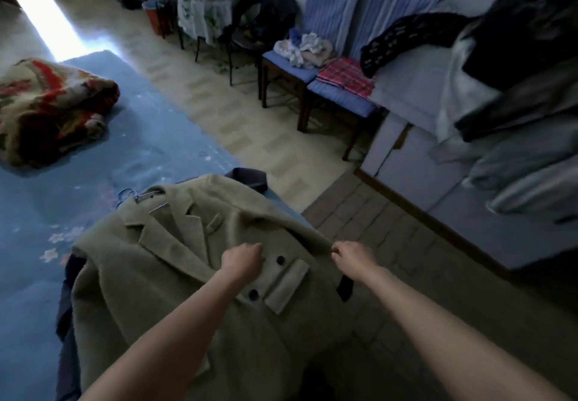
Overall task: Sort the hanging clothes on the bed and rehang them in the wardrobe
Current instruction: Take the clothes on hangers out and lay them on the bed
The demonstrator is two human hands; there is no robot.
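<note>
Here both hands, left hand (242,260) and right hand (352,256), apparently pinch the coat (175,275).

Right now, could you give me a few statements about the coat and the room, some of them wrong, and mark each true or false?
1. Both hands grip the beige coat. True: the left hand holds its front, the right hand pinches its edge.
2. The coat has white buttons. False: the buttons are dark.
3. A red patterned blanket lies on the blue bed. True.
4. The coat has no hanger. False: a hanger shows at its collar.
5. The wooden chairs have green cushions. False: they are blue.
</note>
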